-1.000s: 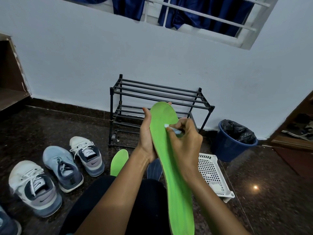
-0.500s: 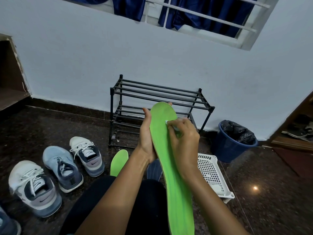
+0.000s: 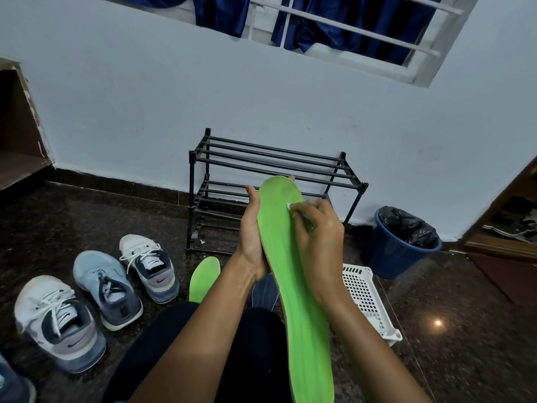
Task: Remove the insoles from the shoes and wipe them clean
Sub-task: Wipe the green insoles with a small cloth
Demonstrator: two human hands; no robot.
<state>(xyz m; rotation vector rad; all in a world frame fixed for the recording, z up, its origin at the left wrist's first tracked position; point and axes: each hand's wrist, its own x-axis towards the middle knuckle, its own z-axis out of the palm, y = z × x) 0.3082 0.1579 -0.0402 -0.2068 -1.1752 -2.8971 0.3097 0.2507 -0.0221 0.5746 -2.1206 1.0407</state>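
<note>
Gripping the green insole [image 3: 293,257] from behind, Jo, that's the left hand [image 3: 252,242]: thumb up along the edge at nine o'clock, one fingertip peeping over the toe at twelve.

And what a colour, Sam! Bright lime, long and slim, standing nearly upright right in front of the person. Rounded toe at twelve o'clock, heel down at six and running off the bottom of the frame. Faint lengthwise streaks down its face, and a thin tan edge showing on the left side.

Right hand [image 3: 319,239] in from three o'clock, fingers curled round a small white wipe [image 3: 290,206], pressing it to the insole's face just under the toe.

Moving outward. At seven o'clock of the held one, a second green insole [image 3: 203,276] lies on the dark speckled floor [image 3: 465,330], with a dark blue insole [image 3: 264,289] near it, both partly hidden by the forearms and the black-clad legs [image 3: 255,344].

Out at eight o'clock, sneakers in a row: the far white sneaker [image 3: 151,266], the light blue sneaker [image 3: 107,289] just beside it, then the near white sneaker [image 3: 58,321] closest to the camera.

Behind the hands at twelve, a black shoe rack [image 3: 270,167] against the pale wall [image 3: 145,97]. At four o'clock a white perforated basket [image 3: 366,298] lies on the floor, and at three a blue bin [image 3: 401,254] lined with a black bag.
</note>
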